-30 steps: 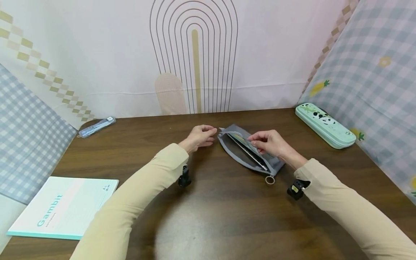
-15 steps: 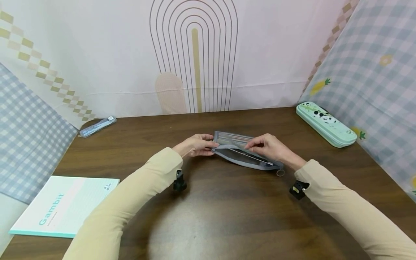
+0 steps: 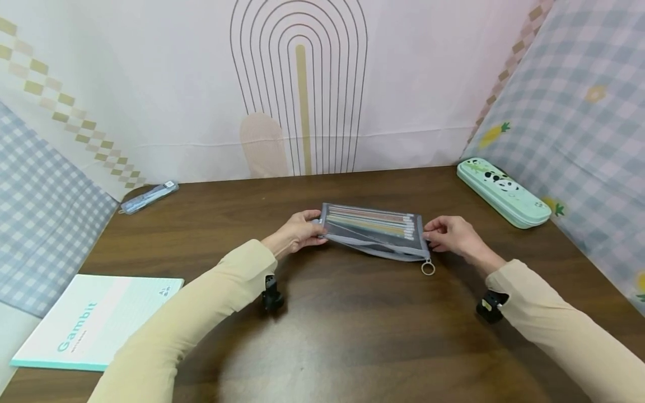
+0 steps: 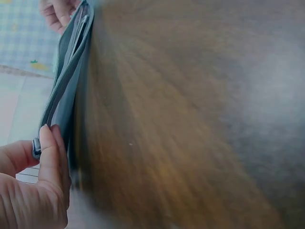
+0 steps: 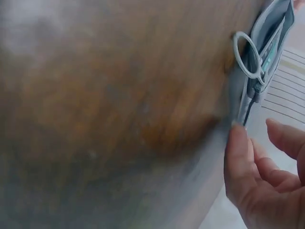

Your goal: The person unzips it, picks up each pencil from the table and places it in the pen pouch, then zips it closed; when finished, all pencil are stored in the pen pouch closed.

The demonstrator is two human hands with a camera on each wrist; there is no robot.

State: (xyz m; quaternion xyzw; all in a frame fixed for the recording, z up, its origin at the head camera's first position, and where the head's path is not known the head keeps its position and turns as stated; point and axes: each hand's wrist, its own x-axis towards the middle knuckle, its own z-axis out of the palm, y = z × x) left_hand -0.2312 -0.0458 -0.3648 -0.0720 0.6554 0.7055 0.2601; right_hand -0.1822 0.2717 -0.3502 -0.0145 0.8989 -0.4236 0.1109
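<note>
A grey see-through zipper pouch [image 3: 373, 226] with colourful pencil-like sticks inside is held slightly tilted over the table. Its zip side faces me, with the mouth unzipped; a metal pull ring [image 3: 428, 268] hangs from its right corner. My left hand [image 3: 299, 230] pinches the left edge, thumb on one side and fingers on the other in the left wrist view. At the right edge is my right hand [image 3: 456, 238]. In the right wrist view a fingertip [image 5: 237, 136] meets the pouch corner, while the other digit tips stand apart from it.
On the brown table [image 3: 353, 336], a white notebook [image 3: 101, 322] lies at left front and a blue slim packet [image 3: 149, 197] at the back left. A mint panda pencil case [image 3: 504, 193] sits at the back right. Fabric [image 3: 413, 73] hangs behind the table.
The left hand came to the pouch and took its left edge. The right hand moved from the pouch's upper side out to its right edge. The pouch turned more level, its mouth narrower.
</note>
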